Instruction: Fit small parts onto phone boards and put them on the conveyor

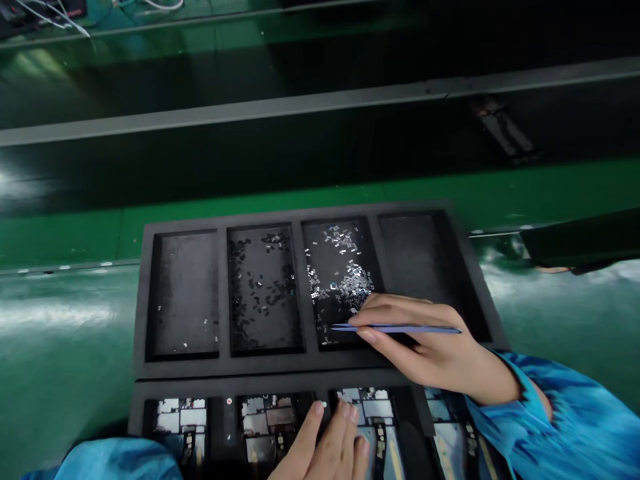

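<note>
My right hand pinches a pair of blue-violet tweezers. Their tips point left, over the third compartment of a black foam tray. In that compartment lie many tiny silvery pieces, thickest just beyond my fingertips. Whether the tips hold a piece is too small to tell. My left hand rests with fingers outstretched on the lower tray, between two opened phones. One of them, a phone with exposed boards, is partly covered by the fingers.
Small dark pieces are scattered in the second compartment; the first has only a few bits. More opened phones sit in the lower tray. Beyond the green surface runs a grey rail, with cables at the far left.
</note>
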Available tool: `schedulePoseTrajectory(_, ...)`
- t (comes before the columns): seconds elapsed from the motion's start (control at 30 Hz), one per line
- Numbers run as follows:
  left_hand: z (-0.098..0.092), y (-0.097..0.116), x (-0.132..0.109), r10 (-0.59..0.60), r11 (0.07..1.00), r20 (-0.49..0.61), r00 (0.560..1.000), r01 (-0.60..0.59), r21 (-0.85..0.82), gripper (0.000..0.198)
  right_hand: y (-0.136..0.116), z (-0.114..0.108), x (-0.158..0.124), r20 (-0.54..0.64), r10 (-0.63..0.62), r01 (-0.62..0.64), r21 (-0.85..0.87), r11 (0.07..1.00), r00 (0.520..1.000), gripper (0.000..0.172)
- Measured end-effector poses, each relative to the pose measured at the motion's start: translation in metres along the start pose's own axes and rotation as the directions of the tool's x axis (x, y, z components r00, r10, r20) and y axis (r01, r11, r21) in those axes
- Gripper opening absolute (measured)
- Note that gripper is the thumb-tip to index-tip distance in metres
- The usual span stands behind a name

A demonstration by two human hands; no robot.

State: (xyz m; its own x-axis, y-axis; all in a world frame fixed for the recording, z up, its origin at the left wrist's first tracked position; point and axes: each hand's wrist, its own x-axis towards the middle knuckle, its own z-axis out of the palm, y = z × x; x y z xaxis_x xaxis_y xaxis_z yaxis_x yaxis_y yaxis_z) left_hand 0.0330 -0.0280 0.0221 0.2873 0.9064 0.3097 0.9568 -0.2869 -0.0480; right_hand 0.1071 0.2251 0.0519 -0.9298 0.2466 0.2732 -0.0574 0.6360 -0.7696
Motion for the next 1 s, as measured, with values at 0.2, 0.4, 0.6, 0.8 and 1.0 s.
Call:
schedulePoseTrajectory(0.2,-0.007,-0.004,0.002,-0.003,0.999,0.038,0.999,0.005,-0.054,0.033,0.002,0.000,-0.005,0.001,0.027,-0.027,-0.012,1.000,1.000,0.017)
schedulePoseTrajectory(0.4,-0.010,-0.006,0.004,-0.001,0.997,0.051,0.999,0.005,-0.072,0.031,0.002,-0.001,-0.001,0.048,0.016,-0.016,0.004,1.000,0.999,0.016)
schedulePoseTrajectory(0.6,-0.011,-0.006,0.003,0.013,0.998,0.075,0.997,-0.009,-0.062,0.033,-0.001,-0.003,0.002,0.065,0.019,-0.023,0.053,0.998,0.998,0.018)
schedulePoseTrajectory(0.8,-0.015,-0.008,0.006,0.010,0.995,0.099,0.995,0.000,-0.095,0.033,-0.001,-0.003,-0.002,0.017,0.080,-0.079,-0.041,0.996,0.997,0.013)
schedulePoseTrajectory(1.0,-0.018,-0.008,0.007,0.018,0.989,0.130,0.991,0.001,-0.150,0.049,0.005,0.003,-0.001,-0.013,0.182,-0.183,-0.024,0.983,0.983,0.014)
